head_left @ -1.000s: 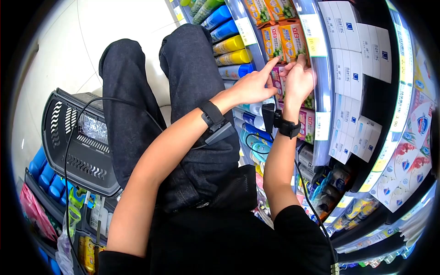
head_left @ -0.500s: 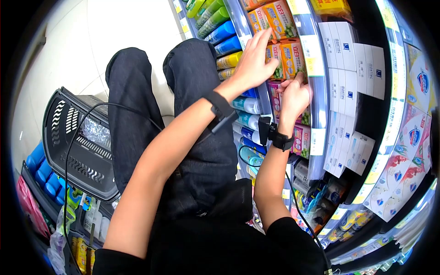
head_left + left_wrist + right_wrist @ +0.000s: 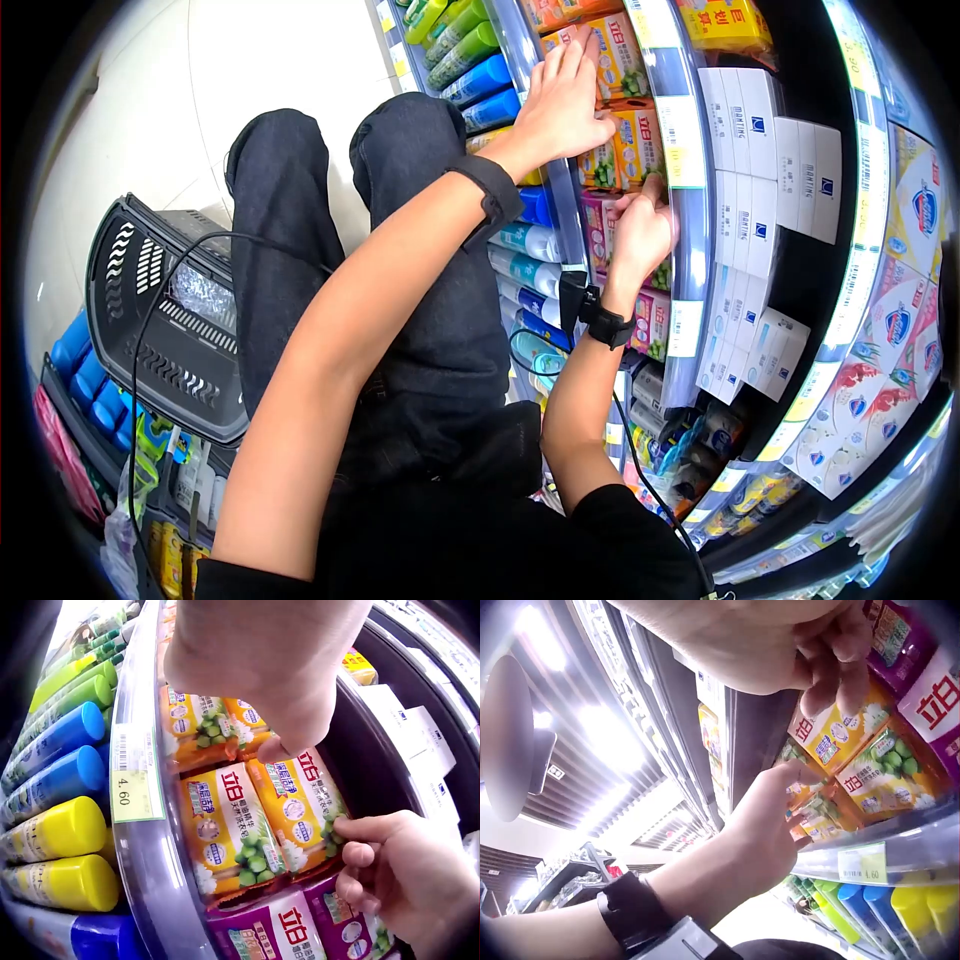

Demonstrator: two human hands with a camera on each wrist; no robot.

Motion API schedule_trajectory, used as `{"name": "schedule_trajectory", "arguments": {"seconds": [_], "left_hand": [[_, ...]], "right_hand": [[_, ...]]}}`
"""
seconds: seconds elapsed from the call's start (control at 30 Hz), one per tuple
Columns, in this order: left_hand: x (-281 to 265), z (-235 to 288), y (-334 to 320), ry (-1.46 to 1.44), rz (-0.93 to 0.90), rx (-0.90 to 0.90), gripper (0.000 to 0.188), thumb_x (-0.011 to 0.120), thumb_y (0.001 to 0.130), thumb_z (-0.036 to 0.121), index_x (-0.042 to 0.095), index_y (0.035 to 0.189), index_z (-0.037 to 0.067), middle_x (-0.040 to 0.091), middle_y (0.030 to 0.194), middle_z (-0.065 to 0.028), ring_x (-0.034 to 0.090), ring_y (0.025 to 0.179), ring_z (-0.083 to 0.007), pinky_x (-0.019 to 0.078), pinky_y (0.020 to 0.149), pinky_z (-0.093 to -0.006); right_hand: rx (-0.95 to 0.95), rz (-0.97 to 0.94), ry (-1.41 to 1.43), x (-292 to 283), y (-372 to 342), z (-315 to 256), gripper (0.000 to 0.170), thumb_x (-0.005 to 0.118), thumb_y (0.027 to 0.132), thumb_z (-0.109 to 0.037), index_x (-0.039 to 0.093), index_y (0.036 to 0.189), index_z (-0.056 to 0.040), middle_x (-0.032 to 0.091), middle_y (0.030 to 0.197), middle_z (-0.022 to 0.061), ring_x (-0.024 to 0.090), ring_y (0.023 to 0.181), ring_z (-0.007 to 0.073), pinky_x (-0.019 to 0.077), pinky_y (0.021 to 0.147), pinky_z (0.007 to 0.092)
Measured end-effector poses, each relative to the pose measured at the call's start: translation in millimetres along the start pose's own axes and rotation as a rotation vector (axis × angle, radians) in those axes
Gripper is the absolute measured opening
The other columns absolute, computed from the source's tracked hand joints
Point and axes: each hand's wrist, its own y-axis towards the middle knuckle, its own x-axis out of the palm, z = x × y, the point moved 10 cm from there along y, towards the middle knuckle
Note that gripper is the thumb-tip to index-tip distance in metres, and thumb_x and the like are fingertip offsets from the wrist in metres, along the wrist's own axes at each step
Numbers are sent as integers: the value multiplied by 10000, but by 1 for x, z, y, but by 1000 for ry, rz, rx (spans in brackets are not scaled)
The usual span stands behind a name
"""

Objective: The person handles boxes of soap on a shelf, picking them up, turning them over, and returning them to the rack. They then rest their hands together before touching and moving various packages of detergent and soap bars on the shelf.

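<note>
Orange-yellow wrapped packs of laundry soap point(image 3: 231, 825) lie in rows on a lipped shelf, with purple packs point(image 3: 270, 926) beside them. In the head view my left hand point(image 3: 565, 105) reaches over the orange packs, fingers extended and thumb spread. Its fingertips lie over a pack point(image 3: 622, 62) further along the row. My right hand point(image 3: 643, 230) is at the shelf's inner side, where the orange and purple packs meet. One digit touches the edge of an orange pack point(image 3: 300, 810), while its other fingers are bent beside it.
Coloured bottles point(image 3: 475, 80) stand beside the shelf lip, below a price tag point(image 3: 135, 780). White boxes point(image 3: 745, 210) are stacked on the other side. A black basket point(image 3: 165, 350) stands on the floor by my knees. A cable point(image 3: 640, 440) runs along my right arm.
My left hand has gone from pointing near the right hand to reaching further along the row, fingers spread. The right hand stays by the orange pack's edge; the view has shifted slightly.
</note>
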Motion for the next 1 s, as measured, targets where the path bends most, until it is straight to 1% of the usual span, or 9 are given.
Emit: {"name": "schedule_trajectory", "arguments": {"seconds": [0.1,0.2,0.4,0.43,0.63,0.73,0.8,0.9,1.0], "left_hand": [[0,-2,-1,60,10,7,989,719,735,315,230,1509,-59,250,1566,-234,238,1444,-398,224,1181,-477],[0,-4,-3,79,6,12,992,726,734,329,239,1509,-54,258,1569,-225,234,1451,-393,227,1179,-475],[-3,-12,1,19,54,12,949,726,761,318,263,1504,-50,294,1561,-210,243,1456,-371,243,1175,-465],[-3,-11,0,21,60,20,910,718,788,292,268,1500,-51,293,1559,-213,252,1453,-366,249,1175,-456],[-7,-8,-1,56,85,68,874,731,813,258,278,1492,-55,313,1540,-223,292,1427,-370,289,1158,-457],[-7,-5,-1,99,106,85,868,743,799,254,298,1478,-52,334,1521,-199,321,1397,-352,315,1138,-446],[-8,-4,0,132,103,100,875,759,804,292,311,1469,-57,356,1504,-207,347,1381,-355,330,1127,-446],[-13,2,2,145,142,122,904,794,785,349,339,1450,-61,395,1468,-217,379,1358,-360,347,1111,-445],[-23,12,1,162,209,124,945,835,740,390,369,1423,-67,441,1409,-220,416,1318,-362,369,1086,-442]], "right_hand": [[17,-3,-56,-2,2,4,506,498,1027,-334,540,662,14,558,550,65,539,452,159,438,464,294],[34,-3,18,1,5,8,507,488,1026,-325,547,649,9,570,562,72,550,465,160,442,475,296],[26,-117,93,7,9,4,519,479,1021,-324,553,624,1,583,578,80,557,474,168,458,513,312],[21,-123,86,7,10,6,524,476,1022,-332,551,622,-2,578,572,81,558,478,169,458,519,312],[22,-182,23,8,15,12,557,451,1028,-386,535,617,-19,554,541,84,566,501,170,447,533,310],[39,-196,14,7,16,15,569,443,1032,-406,522,616,-26,547,532,79,561,505,166,437,530,307],[31,-201,-6,6,17,15,575,444,1033,-420,517,617,-30,544,531,74,554,503,163,432,531,308],[27,-157,1,1,19,19,531,524,1015,-370,464,569,-90,487,507,45,463,463,131,346,498,263],[11,-157,74,-1,18,22,536,527,1019,-372,453,561,-103,481,504,40,446,462,124,326,496,256]]}}
